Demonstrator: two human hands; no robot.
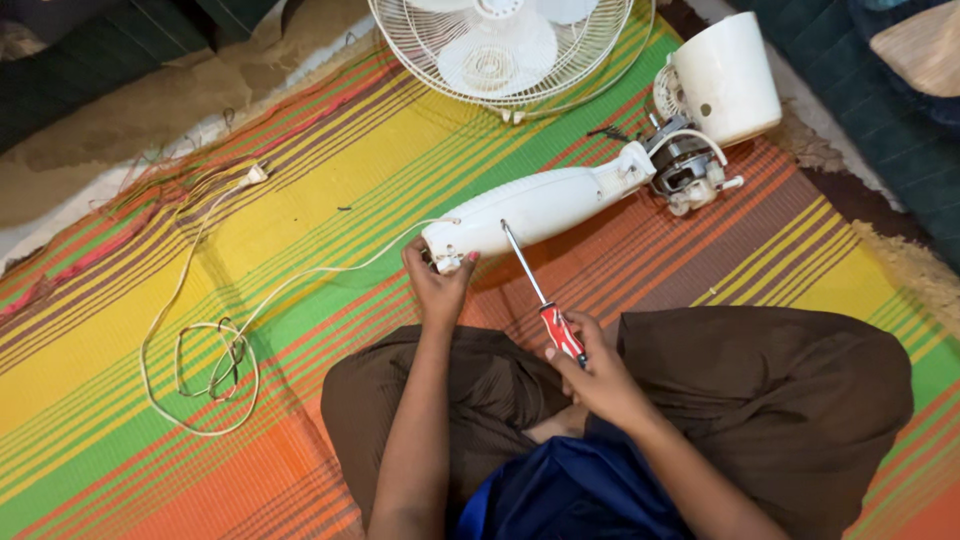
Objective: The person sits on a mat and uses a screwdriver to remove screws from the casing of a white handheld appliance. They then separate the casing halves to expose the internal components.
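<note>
A white fan body (545,205) lies across the striped mat, its bare motor (685,165) at the far right end. My left hand (438,283) grips the near, left end of that body. My right hand (600,375) holds a screwdriver (543,300) by its red handle. The metal shaft slants up and left, and its tip rests on the white casing near the middle. A white power cord (200,350) runs from the near end of the body and loops to the left, ending in a plug (256,173).
The white wire fan guard with blades (510,50) lies at the top. A white motor cover (725,78) stands beside the motor. My crossed legs in brown cloth (760,400) fill the lower right. Dark cushions border the mat's upper corners.
</note>
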